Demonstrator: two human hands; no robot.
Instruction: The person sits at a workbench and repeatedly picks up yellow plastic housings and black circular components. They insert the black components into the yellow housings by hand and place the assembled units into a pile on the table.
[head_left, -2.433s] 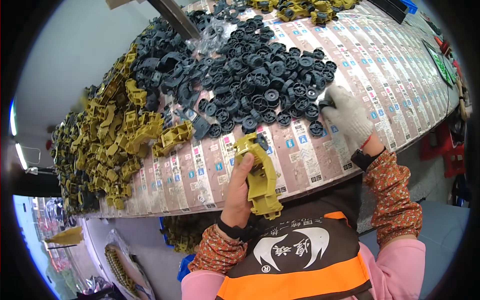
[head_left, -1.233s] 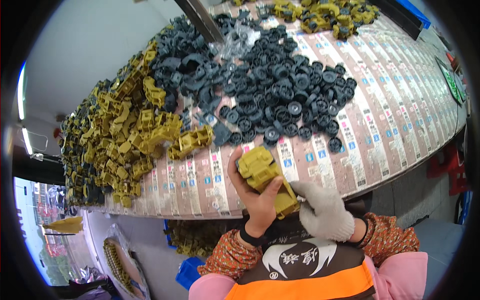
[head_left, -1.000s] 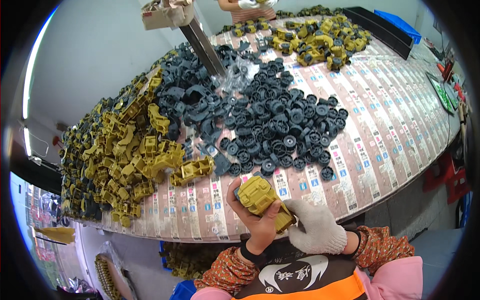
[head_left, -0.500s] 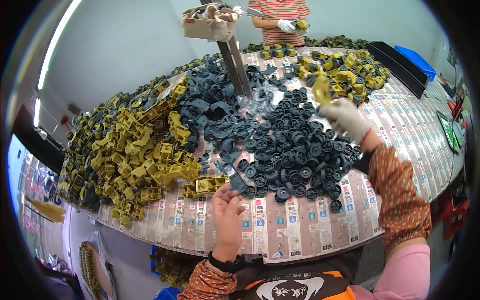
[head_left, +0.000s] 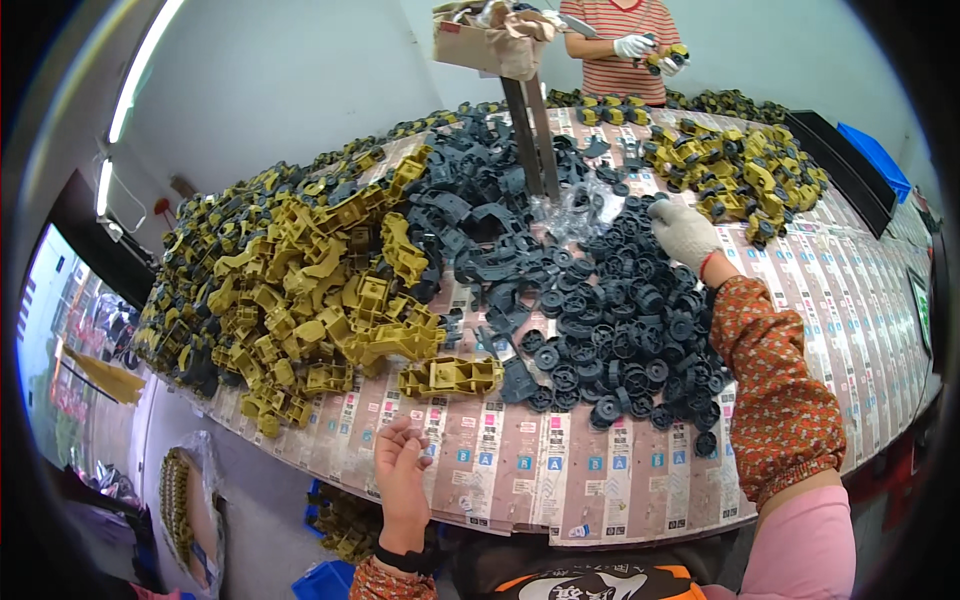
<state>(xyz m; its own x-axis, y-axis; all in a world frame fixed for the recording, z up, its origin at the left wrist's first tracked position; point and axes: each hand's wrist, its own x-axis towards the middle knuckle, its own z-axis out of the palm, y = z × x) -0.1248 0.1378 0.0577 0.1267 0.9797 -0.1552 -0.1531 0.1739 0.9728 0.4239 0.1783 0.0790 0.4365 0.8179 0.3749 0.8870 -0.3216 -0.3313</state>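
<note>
My left hand (head_left: 403, 485) is bare and hovers over the near table edge, fingers loosely bent and apart, holding nothing. Just beyond it lie a yellow plastic toy-vehicle chassis (head_left: 450, 377) and a dark grey flat plastic part (head_left: 518, 380). In a white glove, my right hand (head_left: 688, 238) is at the far right side of a heap of dark toy wheels (head_left: 615, 325). Its fingers are bent loosely and partly hidden, with nothing visible in them. Beyond it lies a pile of yellow toy vehicles with dark wheels (head_left: 745, 175).
Yellow chassis parts (head_left: 310, 300) are heaped at left, dark body parts (head_left: 480, 215) in the middle. A metal post (head_left: 530, 140) carries a cardboard box (head_left: 490, 45). Across the table a person (head_left: 620, 50) holds a toy vehicle. A black tray (head_left: 845, 170) lies far right.
My left hand has let go of the dark flat part and drawn back toward the near edge. A yellow toy vehicle has left my right hand. The whole view has shifted.
</note>
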